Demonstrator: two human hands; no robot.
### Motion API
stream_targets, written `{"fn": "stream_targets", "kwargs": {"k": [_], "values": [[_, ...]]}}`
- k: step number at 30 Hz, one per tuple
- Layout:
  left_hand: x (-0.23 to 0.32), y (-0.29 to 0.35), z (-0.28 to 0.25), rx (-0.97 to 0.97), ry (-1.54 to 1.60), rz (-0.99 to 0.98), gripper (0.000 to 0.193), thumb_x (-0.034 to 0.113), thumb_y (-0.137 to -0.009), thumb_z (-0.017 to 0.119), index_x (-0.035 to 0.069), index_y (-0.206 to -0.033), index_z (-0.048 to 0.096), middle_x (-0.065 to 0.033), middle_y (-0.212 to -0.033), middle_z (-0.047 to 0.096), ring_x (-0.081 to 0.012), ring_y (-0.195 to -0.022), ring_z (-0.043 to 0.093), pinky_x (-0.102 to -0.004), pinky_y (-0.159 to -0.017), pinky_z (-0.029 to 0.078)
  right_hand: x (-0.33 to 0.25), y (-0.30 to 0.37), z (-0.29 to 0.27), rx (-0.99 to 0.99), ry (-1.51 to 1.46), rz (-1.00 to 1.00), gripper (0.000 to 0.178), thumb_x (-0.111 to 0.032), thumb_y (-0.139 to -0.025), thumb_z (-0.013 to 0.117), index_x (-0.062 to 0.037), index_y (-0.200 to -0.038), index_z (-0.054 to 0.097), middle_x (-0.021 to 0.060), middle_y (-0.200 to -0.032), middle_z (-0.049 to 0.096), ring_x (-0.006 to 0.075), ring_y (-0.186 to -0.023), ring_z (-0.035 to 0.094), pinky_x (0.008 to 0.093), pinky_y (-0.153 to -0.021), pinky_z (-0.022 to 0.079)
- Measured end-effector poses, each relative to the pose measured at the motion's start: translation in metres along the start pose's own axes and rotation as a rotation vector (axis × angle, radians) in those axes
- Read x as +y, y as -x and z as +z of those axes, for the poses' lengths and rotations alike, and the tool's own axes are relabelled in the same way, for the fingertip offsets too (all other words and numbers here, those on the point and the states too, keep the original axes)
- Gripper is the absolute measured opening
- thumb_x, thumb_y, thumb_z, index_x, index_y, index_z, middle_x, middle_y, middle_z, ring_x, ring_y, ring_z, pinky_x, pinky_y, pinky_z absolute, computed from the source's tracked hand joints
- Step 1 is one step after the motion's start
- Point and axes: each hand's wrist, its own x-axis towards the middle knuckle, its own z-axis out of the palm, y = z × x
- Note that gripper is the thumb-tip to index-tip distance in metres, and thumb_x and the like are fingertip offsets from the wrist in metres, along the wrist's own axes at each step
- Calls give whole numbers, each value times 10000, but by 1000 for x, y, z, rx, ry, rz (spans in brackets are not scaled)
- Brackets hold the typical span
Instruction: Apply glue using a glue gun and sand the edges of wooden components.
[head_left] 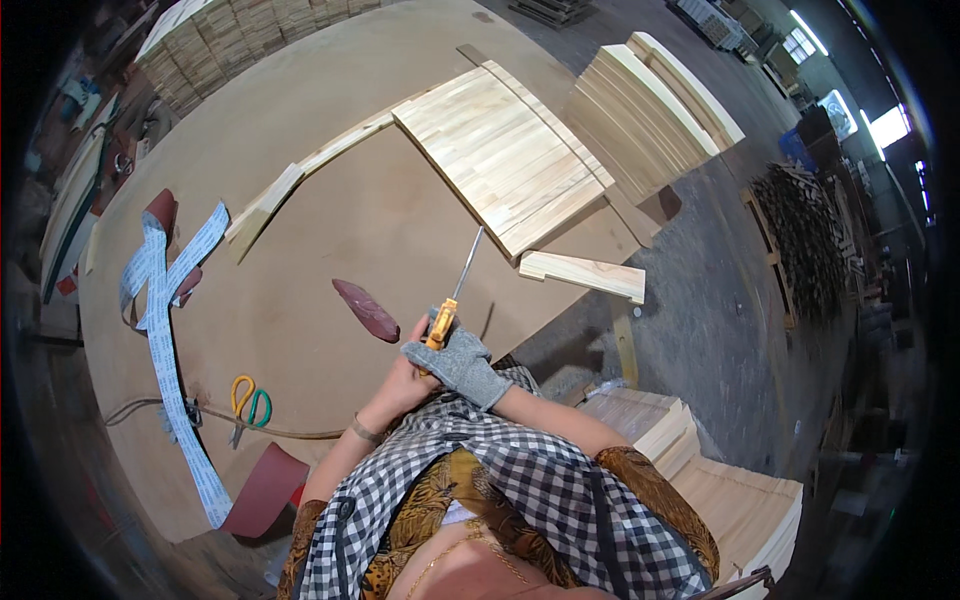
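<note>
My grey-gloved right hand clasps the yellow-handled, slim-shafted metal screwdriver; my bare left hand's grip I can't tell. Best keep the tip pointing away.

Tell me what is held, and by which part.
A screwdriver, apparently, by its yellow handle, in the gloved right hand; whether the left hand grips is unclear.

Gloved right hand grips yellow-handled tool, bare left hand up against it, metal shaft jutting ahead of the fingers. Dark red strip just left of them, wood panel beyond, scissors further left.
</note>
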Motion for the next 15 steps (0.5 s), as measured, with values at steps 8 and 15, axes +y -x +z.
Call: {"fn": "stream_targets", "kwargs": {"k": [8,15], "values": [[-10,-16,0,-85,238,-286,480,197,-903,509,91,-1341,343,-15,-924,544,-65,-673,493,-195,-579,432,107,2,-94,476,-131,231,565,-338,-775,646,20,-1179,482,180,-1125,561,262,-989,557,331,-877,426],[14,-23,5,-117,240,-512,406,216,-879,560,29,-1229,475,-13,-906,596,-56,-646,526,-177,-572,440,217,-31,-179,800,-851,431,246,-362,-793,642,-130,-822,566,0,-669,490,120,-539,473,261,-438,399]]}}
